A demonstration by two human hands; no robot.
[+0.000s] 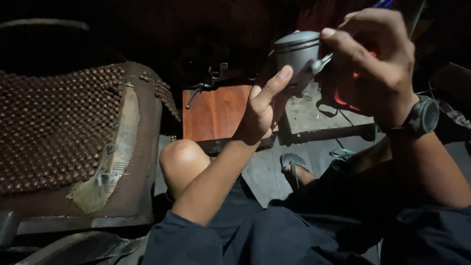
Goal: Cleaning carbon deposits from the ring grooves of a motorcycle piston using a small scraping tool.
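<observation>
Holding a grey metal piston (297, 54) up at about one o'clock in the view, the left hand (262, 110) supports it from below and behind, thumb pressed to its skirt; that grip is grasping the piston. The right hand (375, 59), wearing a dark wristwatch (423, 117), is clenched around a slim tool (324, 63) whose metal tip touches the piston's side; its handle seems blue and red, though the hand hides most of it. The piston is a smooth, dull cylinder with thin ring grooves under a flat crown. A slip looks like the main risk: the tip bears on a curved, slick wall, so it could skid toward the left thumb, or the piston could twist free and drop to the concrete floor (265, 172). Low light adds to that. At nine o'clock lies a worn seat (59, 127) covered in brown wooden beads, its edge torn. A reddish wooden board (216, 113) sits near twelve, and a sandalled foot (294, 169) rests by the centre.
</observation>
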